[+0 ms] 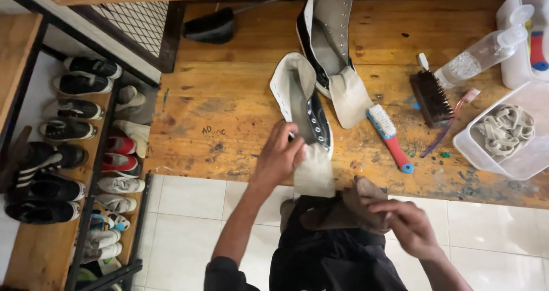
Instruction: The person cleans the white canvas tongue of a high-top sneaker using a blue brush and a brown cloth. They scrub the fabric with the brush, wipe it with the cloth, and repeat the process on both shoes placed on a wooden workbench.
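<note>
Sneaker (303,105) lies on workbench (229,114), long axis running away from the body, left hand (279,156) clamped on its near end; right hand (409,225) grips brown cloth (343,208), nearer the body.

Left hand (280,154) grips a laceless high-top shoe (303,111) on the workbench (229,102); right hand (409,225) holds a brown cloth (343,208).

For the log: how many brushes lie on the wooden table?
3: a dark bristle brush near the spray bottle, a red-and-blue handled brush beside the shoes, and a thin toothbrush by the plastic tub.
</note>
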